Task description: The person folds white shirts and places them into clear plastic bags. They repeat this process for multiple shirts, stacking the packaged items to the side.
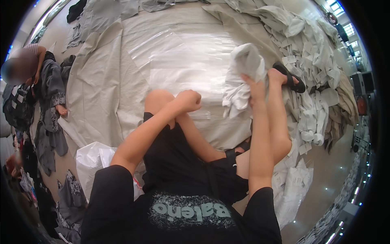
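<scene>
A crumpled off-white cloth garment (245, 61) hangs from my right hand (256, 88), whose fingers are closed on its lower right side. The garment is held up, with folds drooping on its left. My left hand (189, 101) is curled into a fist just past my left knee; whatever may be inside the fist is hidden. Beyond the fist, clear plastic bags (178, 75) lie flat in an overlapping spread on the beige cloth sheet (101, 81). Some of these bags lie under and behind the raised garment.
Light garments with tags (313, 61) are heaped along the right. Grey garments (107, 12) lie at the far left. Another person (38, 53) sits at left among dark garments (50, 81). A white plastic bag (91, 158) stands by my left side; plastic-wrapped packages (294, 189) lie at my right.
</scene>
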Action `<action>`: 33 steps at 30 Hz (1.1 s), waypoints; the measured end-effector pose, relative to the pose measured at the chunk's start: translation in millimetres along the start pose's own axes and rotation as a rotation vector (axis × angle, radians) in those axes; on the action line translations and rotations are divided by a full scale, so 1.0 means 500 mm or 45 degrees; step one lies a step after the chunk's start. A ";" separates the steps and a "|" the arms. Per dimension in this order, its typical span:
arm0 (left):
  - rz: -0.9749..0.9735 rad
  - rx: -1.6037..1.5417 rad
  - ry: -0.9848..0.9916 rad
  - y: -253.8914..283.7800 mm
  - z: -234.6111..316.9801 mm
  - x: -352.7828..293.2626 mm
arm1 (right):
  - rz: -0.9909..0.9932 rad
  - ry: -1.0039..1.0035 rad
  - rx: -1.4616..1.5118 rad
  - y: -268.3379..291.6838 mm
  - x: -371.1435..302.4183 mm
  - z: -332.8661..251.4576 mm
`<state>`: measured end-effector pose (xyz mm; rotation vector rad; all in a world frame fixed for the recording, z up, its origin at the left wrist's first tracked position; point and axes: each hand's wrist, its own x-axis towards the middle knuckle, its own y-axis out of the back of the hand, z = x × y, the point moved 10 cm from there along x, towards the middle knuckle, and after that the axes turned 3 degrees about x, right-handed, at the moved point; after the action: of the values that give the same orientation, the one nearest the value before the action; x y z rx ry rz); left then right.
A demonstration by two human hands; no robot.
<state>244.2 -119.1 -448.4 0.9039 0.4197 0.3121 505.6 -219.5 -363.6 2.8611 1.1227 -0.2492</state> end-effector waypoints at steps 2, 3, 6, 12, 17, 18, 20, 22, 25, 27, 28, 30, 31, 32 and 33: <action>-0.250 0.322 -0.078 -0.073 0.024 -0.017 | 0.004 0.063 -0.225 -0.017 -0.052 -0.138; -0.241 0.419 -0.125 -0.111 0.029 -0.018 | 0.002 0.098 -0.294 -0.028 -0.079 -0.189; -0.130 0.584 -0.097 -0.232 0.038 0.021 | -0.055 0.174 -0.203 0.027 -0.082 -0.173; -0.292 0.717 0.011 -0.290 0.068 0.061 | -0.135 -0.083 -0.030 0.046 -0.192 -0.089; -0.026 0.264 0.115 -0.234 -0.009 0.102 | -0.035 -0.079 0.257 0.032 -0.203 -0.101; -0.033 0.138 0.191 -0.191 -0.007 0.116 | -0.003 -0.069 0.279 0.046 -0.202 -0.107; 0.272 -0.102 -0.011 -0.074 0.008 0.130 | 0.001 -0.072 0.329 0.043 -0.210 -0.110; 0.479 -0.286 -0.209 0.024 0.040 0.128 | -0.006 -0.086 0.363 0.039 -0.212 -0.111; 0.241 -0.677 -0.332 0.102 0.150 0.123 | -0.020 -0.078 0.372 0.049 -0.207 -0.125; 0.141 -0.745 -0.385 0.135 0.208 0.136 | -0.052 -0.039 0.344 0.053 -0.205 -0.151; 0.054 -0.800 -0.318 0.146 0.223 0.122 | -0.074 -0.044 0.335 0.048 -0.205 -0.150; -0.026 -0.833 -0.274 0.144 0.223 0.124 | -0.113 -0.061 0.322 0.028 -0.204 -0.152; -0.015 -0.821 -0.294 0.137 0.219 0.131 | -0.123 -0.073 0.317 0.022 -0.210 -0.146; -0.005 -0.809 -0.314 0.133 0.217 0.135 | -0.130 -0.090 0.320 0.014 -0.218 -0.142; -0.006 -0.736 -0.323 0.126 0.211 0.138 | -0.134 -0.107 0.319 0.013 -0.220 -0.139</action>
<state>349.4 -125.5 -355.0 0.3674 0.0828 0.2885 439.7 -290.0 -276.6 2.9706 1.3136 -0.5479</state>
